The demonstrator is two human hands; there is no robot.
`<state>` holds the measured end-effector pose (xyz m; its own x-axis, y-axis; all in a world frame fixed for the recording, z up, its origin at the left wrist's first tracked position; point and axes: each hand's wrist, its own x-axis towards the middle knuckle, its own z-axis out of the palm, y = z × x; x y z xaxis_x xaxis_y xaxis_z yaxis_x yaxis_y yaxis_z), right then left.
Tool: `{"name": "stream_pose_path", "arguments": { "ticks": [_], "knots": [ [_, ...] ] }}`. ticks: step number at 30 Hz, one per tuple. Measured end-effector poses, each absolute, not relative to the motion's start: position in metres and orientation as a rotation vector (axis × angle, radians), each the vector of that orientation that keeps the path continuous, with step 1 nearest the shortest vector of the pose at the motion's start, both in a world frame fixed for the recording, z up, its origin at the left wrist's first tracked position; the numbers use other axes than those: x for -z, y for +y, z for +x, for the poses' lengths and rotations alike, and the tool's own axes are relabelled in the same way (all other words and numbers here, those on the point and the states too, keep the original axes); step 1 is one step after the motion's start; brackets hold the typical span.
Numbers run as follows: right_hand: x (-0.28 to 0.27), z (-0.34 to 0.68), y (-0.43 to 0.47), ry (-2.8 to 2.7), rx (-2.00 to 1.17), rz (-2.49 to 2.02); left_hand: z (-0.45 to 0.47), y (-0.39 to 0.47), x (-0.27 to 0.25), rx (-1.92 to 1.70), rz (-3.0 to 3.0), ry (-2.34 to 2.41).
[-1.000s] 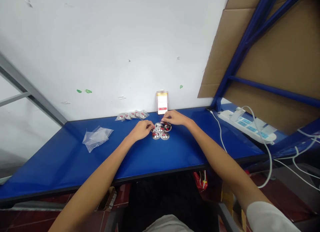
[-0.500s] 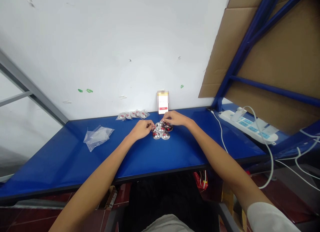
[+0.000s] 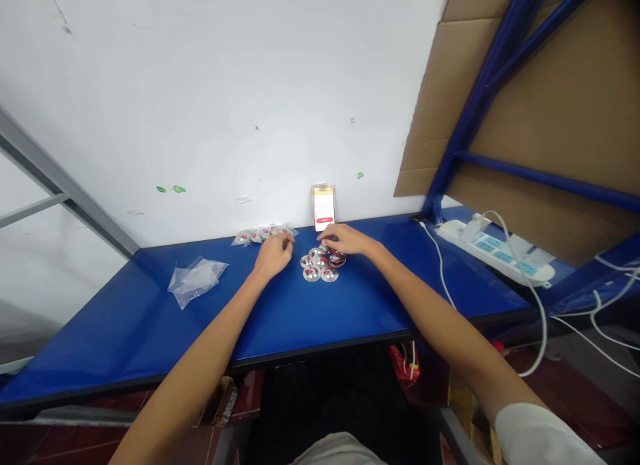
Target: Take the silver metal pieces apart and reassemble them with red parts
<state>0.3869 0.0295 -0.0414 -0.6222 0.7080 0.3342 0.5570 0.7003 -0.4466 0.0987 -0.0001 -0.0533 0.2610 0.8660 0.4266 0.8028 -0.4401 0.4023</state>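
Note:
A pile of shiny domed metal discs (image 3: 320, 259) with red marks, resembling finger cymbals, lies in the middle of the blue table. My right hand (image 3: 345, 238) hovers over the back of this pile, fingers stretched forward, thumb near the top discs; nothing shows clearly in its grip. To the left of the pile is my left hand (image 3: 275, 253), its fingers loosely bent and apart, with no object visible in them. Its fingertips are in front of a row of similar discs in clear plastic bags (image 3: 255, 235) along the wall and partly hide that row.
A phone (image 3: 324, 211) leans upright against the white wall behind the pile. Clear plastic bags (image 3: 197, 277) lie flat at the left. On the right are a white power strip (image 3: 495, 251) and a white cable (image 3: 440, 265) running across the table (image 3: 320, 325).
My left hand has moved left and slightly back, away from the loose discs toward the bagged row. My right hand stays over the pile. The view has shifted slightly.

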Motion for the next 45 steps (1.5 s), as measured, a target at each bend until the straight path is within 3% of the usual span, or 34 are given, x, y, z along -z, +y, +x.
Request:
{"name": "stream_pose_path", "arguments": {
  "ticks": [19,25,29,35,45],
  "knots": [
    [0.038,0.383,0.025,-2.549,-0.472,-0.948,0.079,0.028,0.06,-0.714,2.657,1.787],
    [0.04,0.383,0.025,-2.462,-0.348,-0.958,0.08,0.025,0.057,-0.933,2.515,1.695],
    [0.037,0.377,0.021,-2.328,-0.313,-0.936,0.087,0.026,0.056,-1.24,2.009,1.471],
    [0.041,0.348,0.013,-1.986,-0.633,-0.926,0.103,0.006,0.047,-1.125,1.304,0.787],
    [0.046,0.327,0.008,-1.653,-1.126,-0.886,0.125,-0.017,0.032,-1.037,1.407,0.698]
  ]
}}
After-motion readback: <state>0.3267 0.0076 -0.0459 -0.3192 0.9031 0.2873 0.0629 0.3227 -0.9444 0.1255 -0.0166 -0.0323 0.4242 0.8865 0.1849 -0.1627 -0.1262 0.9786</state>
